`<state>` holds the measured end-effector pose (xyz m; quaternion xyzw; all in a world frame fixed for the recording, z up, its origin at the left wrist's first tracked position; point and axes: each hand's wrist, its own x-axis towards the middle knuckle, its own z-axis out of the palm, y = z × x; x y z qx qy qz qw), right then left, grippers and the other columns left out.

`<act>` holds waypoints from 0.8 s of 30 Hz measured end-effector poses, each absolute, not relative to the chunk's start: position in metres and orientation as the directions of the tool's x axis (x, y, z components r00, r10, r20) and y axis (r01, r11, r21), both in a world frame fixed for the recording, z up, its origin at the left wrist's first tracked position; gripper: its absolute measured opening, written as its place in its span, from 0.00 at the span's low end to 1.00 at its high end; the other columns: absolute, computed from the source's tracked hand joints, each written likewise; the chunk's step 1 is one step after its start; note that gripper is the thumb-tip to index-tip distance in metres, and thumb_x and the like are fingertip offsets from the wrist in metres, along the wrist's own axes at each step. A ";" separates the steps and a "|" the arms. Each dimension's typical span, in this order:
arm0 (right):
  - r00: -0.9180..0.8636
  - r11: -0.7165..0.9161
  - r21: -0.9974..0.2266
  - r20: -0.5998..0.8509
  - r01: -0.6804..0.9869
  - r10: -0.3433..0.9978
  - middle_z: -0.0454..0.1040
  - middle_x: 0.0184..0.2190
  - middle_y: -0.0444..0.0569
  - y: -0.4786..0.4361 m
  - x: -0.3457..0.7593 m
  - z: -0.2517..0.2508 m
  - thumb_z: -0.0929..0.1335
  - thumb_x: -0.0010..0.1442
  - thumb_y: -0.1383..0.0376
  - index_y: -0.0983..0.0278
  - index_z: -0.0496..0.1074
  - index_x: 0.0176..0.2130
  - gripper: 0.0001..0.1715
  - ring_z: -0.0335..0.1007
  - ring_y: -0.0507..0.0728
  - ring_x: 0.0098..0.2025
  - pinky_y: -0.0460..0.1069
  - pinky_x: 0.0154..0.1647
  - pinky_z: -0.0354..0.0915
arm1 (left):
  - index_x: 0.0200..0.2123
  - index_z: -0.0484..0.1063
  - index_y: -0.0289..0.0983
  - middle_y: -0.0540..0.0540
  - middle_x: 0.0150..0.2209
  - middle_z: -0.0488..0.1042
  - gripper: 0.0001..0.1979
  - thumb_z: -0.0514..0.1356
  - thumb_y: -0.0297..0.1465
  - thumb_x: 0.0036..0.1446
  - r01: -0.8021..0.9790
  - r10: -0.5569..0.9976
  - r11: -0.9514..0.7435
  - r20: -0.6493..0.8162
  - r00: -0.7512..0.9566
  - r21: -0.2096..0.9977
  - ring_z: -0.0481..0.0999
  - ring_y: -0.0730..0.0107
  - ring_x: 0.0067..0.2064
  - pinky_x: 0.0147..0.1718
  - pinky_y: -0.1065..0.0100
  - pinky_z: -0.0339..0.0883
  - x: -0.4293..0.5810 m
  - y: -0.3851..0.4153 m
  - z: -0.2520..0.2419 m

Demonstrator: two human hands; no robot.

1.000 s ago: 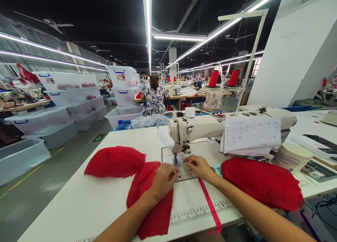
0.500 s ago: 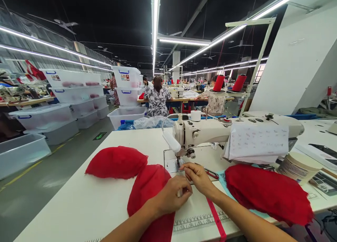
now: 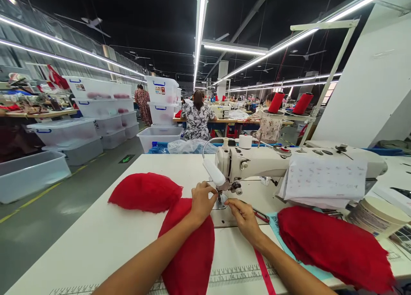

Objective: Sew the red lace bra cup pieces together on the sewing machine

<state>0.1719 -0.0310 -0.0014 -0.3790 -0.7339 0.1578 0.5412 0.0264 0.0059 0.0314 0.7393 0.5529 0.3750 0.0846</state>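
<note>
My left hand [image 3: 203,203] is at the left of the presser foot [image 3: 220,199] of a white sewing machine [image 3: 263,161], thumb and forefinger pinched close to the needle. On the right side of the foot, my right hand [image 3: 244,218] has its fingertips pressed together beside the needle plate. Whatever lies between the fingers of either hand is too small to make out. A leaf-shaped red fabric piece [image 3: 192,256] lies partly under my left forearm. Another red fabric piece [image 3: 146,192] touches it at the upper left. A red-handled tool [image 3: 260,216] rests behind my right hand.
A pile of red fabric pieces [image 3: 334,245] lies at the right, near a round tub [image 3: 375,216]. Printed sheets [image 3: 326,177] hang on the machine. A ruler strip [image 3: 231,278] runs along the table's front. Plastic bins [image 3: 163,136] and seated people are beyond.
My left hand has moved up and forward from in front of the machine to the needle. My right hand has shifted slightly right of the foot. The view has turned a little left.
</note>
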 end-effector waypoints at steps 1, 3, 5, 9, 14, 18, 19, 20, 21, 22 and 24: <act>-0.122 0.659 -0.643 0.673 0.389 0.729 0.69 0.22 0.44 -0.031 0.173 -0.002 0.58 0.61 0.63 0.64 0.72 0.34 0.16 0.61 0.50 0.20 0.44 0.23 0.58 | 0.23 0.73 0.38 0.47 0.30 0.70 0.06 0.59 0.23 0.47 0.755 0.880 -0.384 0.458 0.125 0.531 0.68 0.60 0.39 0.39 0.59 0.57 0.026 0.004 0.032; -0.120 0.653 -0.650 0.668 0.389 0.735 0.69 0.21 0.44 -0.030 0.175 -0.003 0.57 0.62 0.62 0.64 0.71 0.34 0.17 0.60 0.49 0.19 0.44 0.22 0.58 | 0.21 0.73 0.38 0.48 0.29 0.69 0.07 0.59 0.22 0.47 0.752 0.875 -0.410 0.454 0.166 0.516 0.67 0.62 0.38 0.38 0.61 0.57 0.021 -0.004 0.036; -0.119 0.653 -0.653 0.666 0.384 0.736 0.69 0.21 0.44 -0.030 0.176 -0.002 0.57 0.62 0.62 0.64 0.71 0.33 0.17 0.60 0.49 0.19 0.44 0.22 0.58 | 0.21 0.72 0.38 0.48 0.29 0.69 0.07 0.59 0.23 0.47 0.748 0.864 -0.445 0.455 0.214 0.493 0.67 0.64 0.37 0.39 0.61 0.56 0.009 -0.015 0.042; -0.125 0.660 -0.656 0.668 0.365 0.733 0.70 0.22 0.44 -0.029 0.176 -0.001 0.58 0.61 0.63 0.64 0.71 0.33 0.15 0.62 0.50 0.20 0.43 0.22 0.59 | 0.22 0.71 0.37 0.47 0.29 0.68 0.08 0.55 0.25 0.49 0.740 0.830 -0.518 0.460 0.315 0.428 0.66 0.64 0.37 0.40 0.59 0.55 -0.029 -0.035 0.057; -0.123 0.660 -0.666 0.666 0.347 0.736 0.71 0.24 0.45 -0.030 0.174 0.002 0.58 0.60 0.63 0.64 0.72 0.33 0.15 0.63 0.50 0.21 0.44 0.23 0.60 | 0.15 0.67 0.37 0.47 0.27 0.69 0.15 0.54 0.33 0.52 0.731 0.864 -0.464 0.438 0.248 0.501 0.66 0.62 0.36 0.43 0.56 0.52 -0.055 -0.039 0.074; -0.107 0.644 -0.676 0.656 0.358 0.747 0.70 0.22 0.44 -0.032 0.173 0.002 0.59 0.60 0.62 0.64 0.72 0.33 0.15 0.62 0.50 0.20 0.44 0.21 0.59 | 0.18 0.71 0.38 0.49 0.26 0.70 0.07 0.59 0.28 0.46 0.317 0.988 -0.152 0.135 0.073 0.936 0.67 0.65 0.35 0.44 0.63 0.55 -0.031 -0.024 0.066; -0.105 0.636 -0.681 0.648 0.362 0.754 0.69 0.21 0.44 -0.033 0.173 0.002 0.59 0.60 0.62 0.64 0.72 0.34 0.15 0.60 0.50 0.19 0.44 0.20 0.58 | 0.21 0.72 0.37 0.49 0.27 0.71 0.04 0.60 0.25 0.45 0.217 0.998 -0.058 0.050 0.045 0.974 0.68 0.66 0.35 0.42 0.65 0.57 -0.021 -0.019 0.061; -0.107 0.627 -0.686 0.639 0.368 0.762 0.68 0.20 0.44 -0.033 0.174 0.002 0.58 0.60 0.62 0.64 0.72 0.34 0.16 0.59 0.50 0.18 0.44 0.20 0.57 | 0.24 0.73 0.36 0.49 0.26 0.70 0.03 0.60 0.24 0.45 0.158 1.000 0.003 -0.008 0.030 0.987 0.69 0.68 0.33 0.39 0.66 0.59 -0.010 -0.013 0.054; -0.108 0.620 -0.690 0.632 0.373 0.768 0.67 0.19 0.43 -0.034 0.174 0.002 0.58 0.60 0.61 0.64 0.72 0.33 0.16 0.58 0.50 0.17 0.44 0.19 0.57 | 0.26 0.73 0.35 0.49 0.25 0.69 0.02 0.60 0.24 0.46 0.101 0.997 0.069 -0.072 0.025 0.993 0.69 0.69 0.30 0.35 0.67 0.61 0.001 -0.007 0.046; -0.110 0.615 -0.691 0.626 0.380 0.772 0.66 0.18 0.43 -0.034 0.174 0.002 0.58 0.60 0.61 0.64 0.72 0.33 0.16 0.57 0.50 0.17 0.44 0.19 0.57 | 0.27 0.72 0.33 0.50 0.23 0.69 0.01 0.60 0.25 0.48 0.043 0.991 0.133 -0.134 0.028 0.990 0.69 0.71 0.27 0.32 0.67 0.62 0.011 -0.002 0.039; -0.109 0.611 -0.687 0.625 0.394 0.773 0.63 0.16 0.42 -0.034 0.175 0.002 0.59 0.60 0.61 0.64 0.72 0.32 0.16 0.58 0.51 0.18 0.44 0.20 0.57 | 0.30 0.71 0.31 0.49 0.25 0.69 0.05 0.60 0.29 0.52 -0.082 0.968 0.249 -0.245 0.057 0.965 0.69 0.72 0.26 0.29 0.68 0.64 0.029 0.007 0.027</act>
